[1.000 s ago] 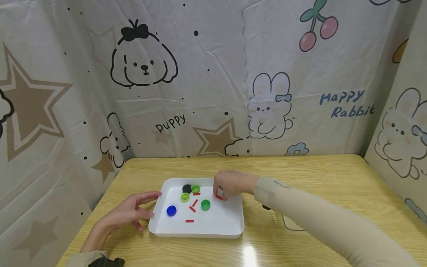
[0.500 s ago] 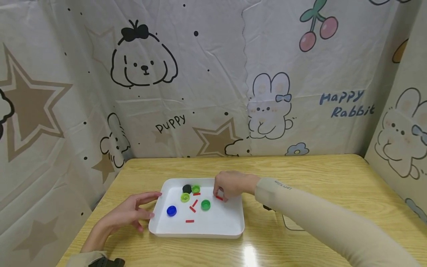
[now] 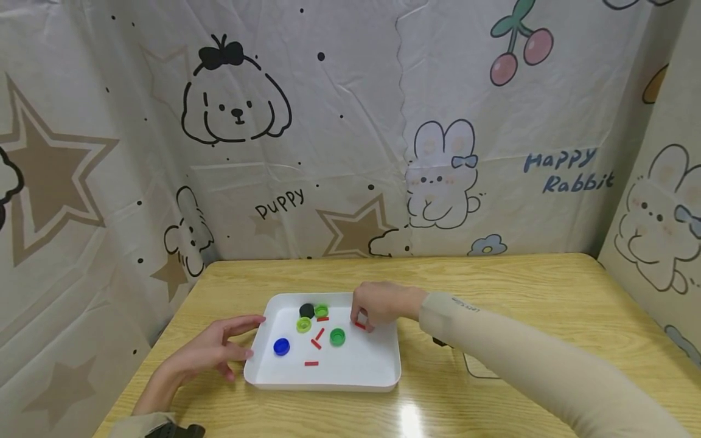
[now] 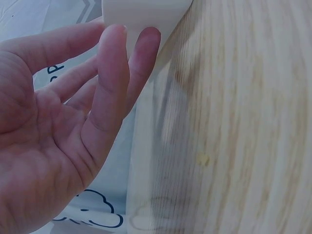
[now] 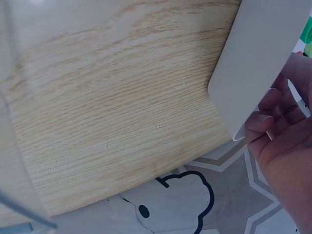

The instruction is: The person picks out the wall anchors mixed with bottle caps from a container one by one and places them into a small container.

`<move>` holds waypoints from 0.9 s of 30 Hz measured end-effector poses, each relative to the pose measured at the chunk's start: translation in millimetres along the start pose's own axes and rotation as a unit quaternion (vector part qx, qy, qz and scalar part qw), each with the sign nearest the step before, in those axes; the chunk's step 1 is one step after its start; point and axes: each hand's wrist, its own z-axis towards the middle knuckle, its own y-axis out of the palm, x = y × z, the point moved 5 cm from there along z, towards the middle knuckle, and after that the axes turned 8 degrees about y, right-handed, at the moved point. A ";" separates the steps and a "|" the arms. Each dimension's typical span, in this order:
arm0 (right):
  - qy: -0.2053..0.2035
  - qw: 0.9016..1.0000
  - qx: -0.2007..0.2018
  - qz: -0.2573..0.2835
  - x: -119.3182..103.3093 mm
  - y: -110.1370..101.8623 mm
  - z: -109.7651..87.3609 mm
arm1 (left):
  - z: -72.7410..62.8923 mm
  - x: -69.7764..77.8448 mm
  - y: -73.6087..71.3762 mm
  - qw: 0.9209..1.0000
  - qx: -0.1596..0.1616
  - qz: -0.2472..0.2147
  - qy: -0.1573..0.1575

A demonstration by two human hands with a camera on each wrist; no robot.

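Note:
A white tray (image 3: pixel 361 371) on the wooden table holds small round caps and short red sticks. My left hand (image 3: pixel 205 350) is at the tray's left side, fingers spread, with thumb and fingertips against its wall; the left wrist view shows the loosely bent fingers right at the white corner. Inside the tray's right part, my right hand (image 3: pixel 378 303) pinches a red stick (image 3: pixel 359 325) between thumb and finger, low over the bottom. In the right wrist view the tray wall hides the fingertips. Left of that hand lie a green cap (image 3: pixel 337 337) and more red sticks (image 3: pixel 311 364).
A blue cap (image 3: pixel 282 347) lies at the tray's left, a yellow-green cap (image 3: pixel 303 325) in the middle, and a black cap (image 3: pixel 307 311) beside a light green cap (image 3: pixel 321 311) at the back. A clear, dark-edged flat object (image 3: pixel 482 366) is partly under the right forearm. Printed cloth (image 3: pixel 350 152) hangs behind.

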 end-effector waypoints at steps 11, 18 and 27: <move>-0.008 1.000 0.005 0.014 0.7 -1.9 -4.2 | -0.4 0.0 -0.1 1.000 -0.001 0.003 -0.003; -0.026 0.999 0.010 0.026 0.0 -9.3 -10.2 | 0.2 -2.0 0.1 1.000 0.000 -0.003 -0.003; -0.051 0.998 0.017 0.029 0.3 -14.9 -20.0 | 0.5 -2.1 -0.4 1.000 0.000 -0.001 -0.001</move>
